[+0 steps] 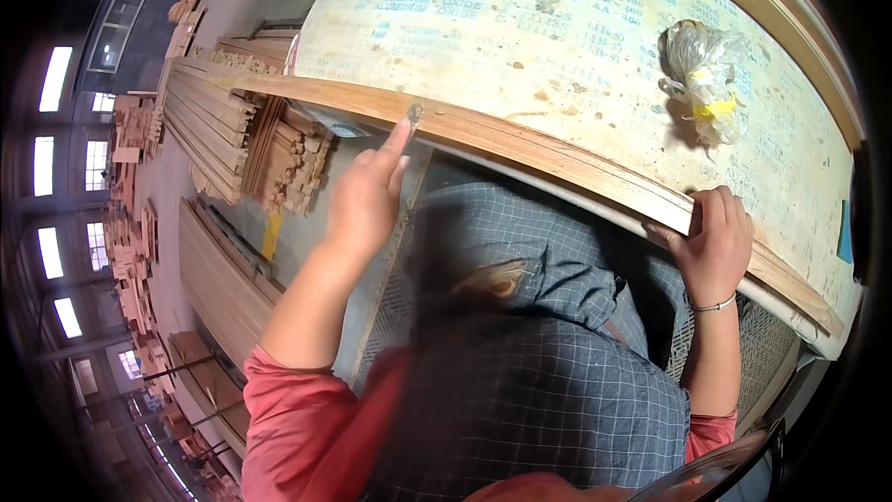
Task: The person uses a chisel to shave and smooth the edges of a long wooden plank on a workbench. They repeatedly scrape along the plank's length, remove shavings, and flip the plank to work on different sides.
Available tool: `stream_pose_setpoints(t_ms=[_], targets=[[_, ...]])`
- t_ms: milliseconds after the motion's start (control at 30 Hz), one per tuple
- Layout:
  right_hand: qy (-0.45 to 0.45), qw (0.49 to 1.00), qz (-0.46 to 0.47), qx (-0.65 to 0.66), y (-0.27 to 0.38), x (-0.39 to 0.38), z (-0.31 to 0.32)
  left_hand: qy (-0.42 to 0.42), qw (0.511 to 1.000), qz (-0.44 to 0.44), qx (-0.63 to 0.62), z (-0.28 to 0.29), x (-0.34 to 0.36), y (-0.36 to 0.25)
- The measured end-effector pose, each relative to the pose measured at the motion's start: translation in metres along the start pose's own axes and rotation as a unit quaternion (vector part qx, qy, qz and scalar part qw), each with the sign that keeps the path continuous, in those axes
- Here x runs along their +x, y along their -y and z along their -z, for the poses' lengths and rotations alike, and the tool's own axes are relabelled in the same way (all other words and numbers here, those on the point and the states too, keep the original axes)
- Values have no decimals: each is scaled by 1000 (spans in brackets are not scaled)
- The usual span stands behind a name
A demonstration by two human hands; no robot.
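A long wooden strip lies along the near edge of a workbench covered with a pale printed sheet. My left hand pinches a small dark scrap and presses it against the strip's edge. My right hand grips the strip farther right, fingers curled over its top. A thin bracelet circles that wrist. My red sleeves and a blue checked apron fill the lower middle.
A crumpled clear plastic bag with yellow tape rests on the bench at the right. Stacks of long wooden slats lie on the floor to the left, with more timber piles beyond. Windows line the far left wall.
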State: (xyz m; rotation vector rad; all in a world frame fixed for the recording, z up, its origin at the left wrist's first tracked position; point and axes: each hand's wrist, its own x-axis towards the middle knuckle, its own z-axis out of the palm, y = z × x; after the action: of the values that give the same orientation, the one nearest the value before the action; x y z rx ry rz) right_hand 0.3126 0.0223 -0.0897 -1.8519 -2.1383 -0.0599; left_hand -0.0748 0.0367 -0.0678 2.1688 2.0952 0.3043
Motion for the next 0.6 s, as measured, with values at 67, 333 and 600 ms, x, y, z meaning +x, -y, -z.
stream_pose_setpoints(t_ms=[67,333,600], targets=[[-7,1000,2,-5,-1,-1,-2,16,999,-16,28,3,-4,-1],[-25,999,21,-12,-3,-3,-4,61,914,283,-284,25,24,6],[8,1000,-15,-8,0,-2,-2,104,983,100,-114,-5,15,-61]])
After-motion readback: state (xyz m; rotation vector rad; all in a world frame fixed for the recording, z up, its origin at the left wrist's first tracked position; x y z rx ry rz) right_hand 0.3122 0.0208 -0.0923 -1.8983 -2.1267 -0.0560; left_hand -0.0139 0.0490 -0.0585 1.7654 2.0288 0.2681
